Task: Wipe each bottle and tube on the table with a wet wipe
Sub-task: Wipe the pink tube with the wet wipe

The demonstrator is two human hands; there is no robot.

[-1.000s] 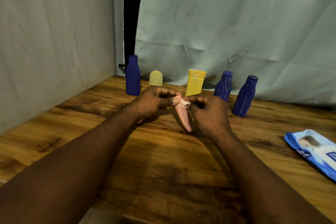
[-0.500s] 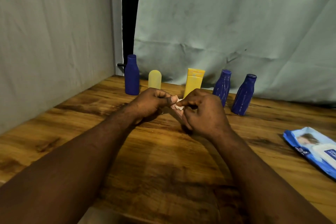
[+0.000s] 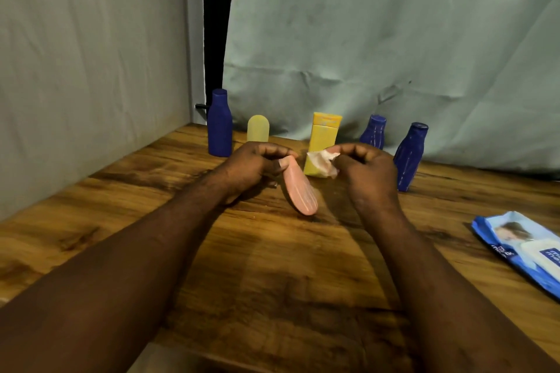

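My left hand (image 3: 257, 165) grips the top end of a pink tube (image 3: 300, 191), which slants down toward me above the wooden table (image 3: 272, 266). My right hand (image 3: 368, 171) pinches a crumpled white wet wipe (image 3: 322, 162) just to the right of the tube, a small gap between them. Along the back stand a tall blue bottle (image 3: 220, 124), a pale yellow rounded bottle (image 3: 258, 129), a yellow tube (image 3: 322, 138) on its cap, and two ribbed blue bottles (image 3: 374, 136) (image 3: 410, 157).
A blue pack of wet wipes (image 3: 524, 248) lies flat at the right edge of the table. Grey cloth hangs behind the bottles and a wall closes the left side. The table's near edge runs under my forearms.
My right hand has pulled the wipe off the pink tube and moved to the right. The tube, hidden behind my right hand half a second ago, now shows fully in my left hand.
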